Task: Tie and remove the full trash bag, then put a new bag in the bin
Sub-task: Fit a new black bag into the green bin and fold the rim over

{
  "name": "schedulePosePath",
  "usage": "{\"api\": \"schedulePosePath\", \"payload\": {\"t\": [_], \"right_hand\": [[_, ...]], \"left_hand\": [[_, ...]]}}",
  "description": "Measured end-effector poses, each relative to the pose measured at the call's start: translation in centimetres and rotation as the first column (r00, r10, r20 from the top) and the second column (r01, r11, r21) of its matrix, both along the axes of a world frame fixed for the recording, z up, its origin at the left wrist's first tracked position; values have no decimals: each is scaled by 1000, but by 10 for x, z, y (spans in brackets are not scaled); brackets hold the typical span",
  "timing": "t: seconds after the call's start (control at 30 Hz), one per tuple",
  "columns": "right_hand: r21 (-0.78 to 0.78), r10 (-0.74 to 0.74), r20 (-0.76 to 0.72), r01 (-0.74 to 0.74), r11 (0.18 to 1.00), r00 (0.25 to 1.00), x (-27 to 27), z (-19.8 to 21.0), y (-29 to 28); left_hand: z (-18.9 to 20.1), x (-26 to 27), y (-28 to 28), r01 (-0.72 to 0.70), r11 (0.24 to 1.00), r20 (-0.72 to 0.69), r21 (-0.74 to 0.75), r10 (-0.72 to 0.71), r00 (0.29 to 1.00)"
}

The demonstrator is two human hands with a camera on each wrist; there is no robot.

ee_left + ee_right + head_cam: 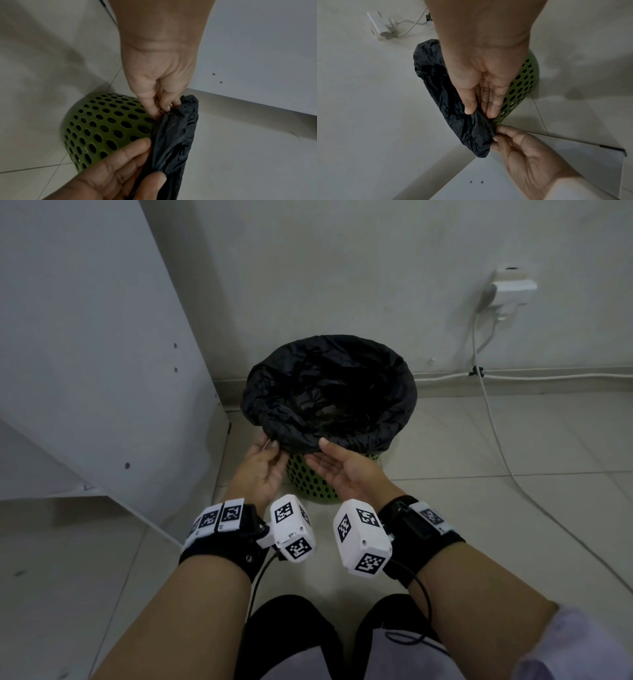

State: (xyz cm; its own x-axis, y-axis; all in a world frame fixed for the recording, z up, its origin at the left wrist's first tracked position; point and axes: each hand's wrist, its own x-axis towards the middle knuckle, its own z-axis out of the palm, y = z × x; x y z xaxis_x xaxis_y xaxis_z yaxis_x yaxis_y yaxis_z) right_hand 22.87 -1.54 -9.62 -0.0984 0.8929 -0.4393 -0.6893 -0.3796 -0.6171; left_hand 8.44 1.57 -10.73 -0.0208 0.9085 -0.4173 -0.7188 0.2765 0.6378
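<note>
A green perforated bin (310,482) stands on the tiled floor against the wall. A black trash bag (329,392) lines it, its edge folded down over the rim. Both hands are at the near rim. My left hand (274,448) pinches the bag's folded edge at the near left; the left wrist view shows its fingertips (155,110) closed on the black plastic (175,132). My right hand (318,450) holds the fold just to the right, thumb on the outside (470,109) and fingers behind it, against the bin wall (522,83). What is inside the bag is too dark to make out.
A white cabinet panel (85,354) stands close on the left of the bin. On the wall at the right is a socket with a white adapter (510,289), and its cable (496,436) trails across the floor. My knees (291,638) are at the bottom edge.
</note>
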Motion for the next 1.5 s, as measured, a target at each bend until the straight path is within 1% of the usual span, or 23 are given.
{"api": "schedulePosePath", "payload": {"t": [0.1,0.23,0.3,0.37,0.4,0.43,0.5,0.53,0.63,0.7,0.77,0.8,0.9,0.97,1.03,1.1,1.2,1.27,1.33,1.4,1.43,1.47,1.5], "right_hand": [[7,6,5,-6,1000,1000,0,-1,-2],[8,19,19,-19,1000,1000,-2,-2,-3],[3,15,16,-15,1000,1000,-3,-2,-2],[-4,4,5,-4,1000,1000,-4,-3,0],[-9,2,4,-2,1000,1000,-4,-2,1],[-9,5,0,-5,1000,1000,-5,-2,1],[-6,18,-5,-18,1000,1000,-6,0,1],[-7,27,-5,-27,1000,1000,-7,1,1],[-41,105,27,-104,994,994,-3,-1,-2],[-117,199,71,-190,975,977,7,-7,-8],[-217,252,86,-229,949,964,21,-15,-14],[-255,243,101,-211,943,965,29,-18,-17],[-324,115,168,-55,944,979,50,-32,-17],[-324,15,174,43,945,985,59,-37,-15],[-327,-45,190,107,939,981,62,-38,-13],[-330,-61,207,129,935,976,62,-38,-14],[-343,-45,233,125,931,971,58,-35,-20],[-339,-61,227,138,931,972,60,-36,-24],[-332,-98,215,167,928,972,64,-37,-27],[-330,-154,200,215,919,968,69,-39,-30],[-329,-175,197,233,915,965,72,-42,-30],[-330,-188,190,243,912,964,74,-45,-30],[-333,-207,179,257,907,962,76,-46,-31]], "left_hand": [[-4,-2,-1,-32,999,-68,17,33,997],[1,2,2,-39,991,-196,-126,14,980],[2,4,7,-44,985,-183,-165,13,983],[5,2,7,-39,987,-111,-159,21,994],[6,0,7,-12,990,-84,-137,0,996],[7,-2,7,43,992,-84,-116,-53,995],[10,-5,6,164,980,-189,-108,-182,965],[12,-5,6,188,976,-253,-110,-210,944],[19,-5,16,143,984,-376,-110,-175,910],[24,-7,22,131,986,-437,-105,-165,884],[27,-13,26,117,989,-480,-91,-147,865],[25,-16,29,101,992,-487,-73,-124,865],[18,-21,29,20,1000,-477,-1,-18,879],[13,-18,22,27,999,-507,-28,-38,861],[15,-7,11,74,997,-485,-27,-78,871],[12,6,6,95,995,-458,29,-71,886],[16,16,4,16,999,-502,40,6,865],[17,13,11,13,1000,-511,3,-10,859],[17,6,18,55,998,-531,-3,-48,846],[19,-2,18,76,997,-590,18,-51,806],[21,-5,17,77,996,-656,40,-32,754],[21,-9,17,84,994,-744,72,-3,668],[20,-13,16,92,991,-830,101,33,557]]}}
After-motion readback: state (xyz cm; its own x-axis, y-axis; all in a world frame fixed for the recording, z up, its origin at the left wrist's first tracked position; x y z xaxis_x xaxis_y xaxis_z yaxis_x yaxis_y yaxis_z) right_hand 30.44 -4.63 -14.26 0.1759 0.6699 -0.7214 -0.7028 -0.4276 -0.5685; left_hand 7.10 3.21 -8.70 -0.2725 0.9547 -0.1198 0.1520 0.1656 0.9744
